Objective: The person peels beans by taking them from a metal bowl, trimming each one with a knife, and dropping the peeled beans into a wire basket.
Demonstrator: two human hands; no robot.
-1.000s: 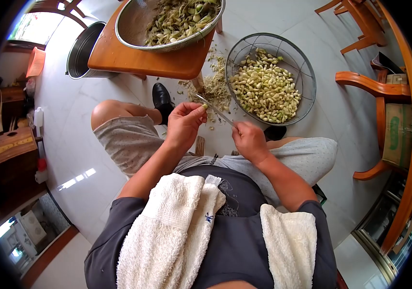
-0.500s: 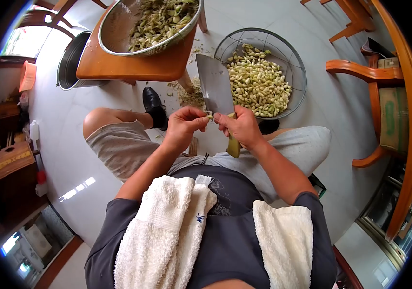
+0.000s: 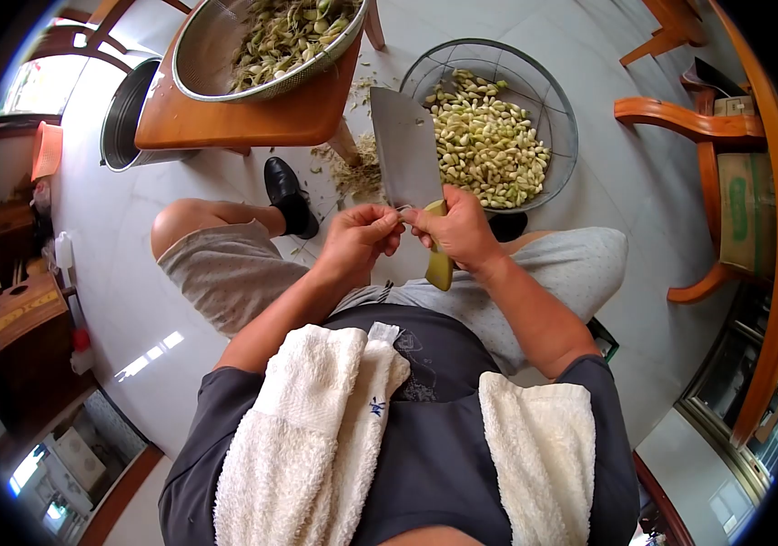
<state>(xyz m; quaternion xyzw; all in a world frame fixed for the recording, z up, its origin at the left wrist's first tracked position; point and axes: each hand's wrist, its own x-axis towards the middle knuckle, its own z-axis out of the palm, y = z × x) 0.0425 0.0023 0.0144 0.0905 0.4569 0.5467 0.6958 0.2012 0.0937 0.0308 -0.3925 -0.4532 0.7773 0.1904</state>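
Note:
My right hand [image 3: 460, 229] is closed round the cleaver [image 3: 405, 150], low on the blade where it meets the yellowish handle [image 3: 440, 270]. The wide grey blade points away from me, beside the wire basket. My left hand [image 3: 359, 240] pinches a small pale bulb [image 3: 400, 210] at the blade's lower corner, the bulb mostly hidden by fingertips. The thumbs of both hands nearly meet there. Beyond the blade, many pale green-white trimmed bulbs [image 3: 491, 146] lie in the round wire basket [image 3: 564, 109] on the floor.
A mesh colander [image 3: 202, 64] of untrimmed bulbs with stringy ends [image 3: 293, 41] stands on a wooden chair [image 3: 225, 127]. A metal bucket [image 3: 121, 127] is left of it. Trimmings [image 3: 357, 173] litter the floor. Wooden furniture [image 3: 689, 123] stands at right. White towels [image 3: 293, 419] hang over my shoulders.
My left fingertips have drawn in closer to my right thumb at the blade's corner, covering more of the small bulb. The cleaver stays in my right hand. The view has shifted slightly.

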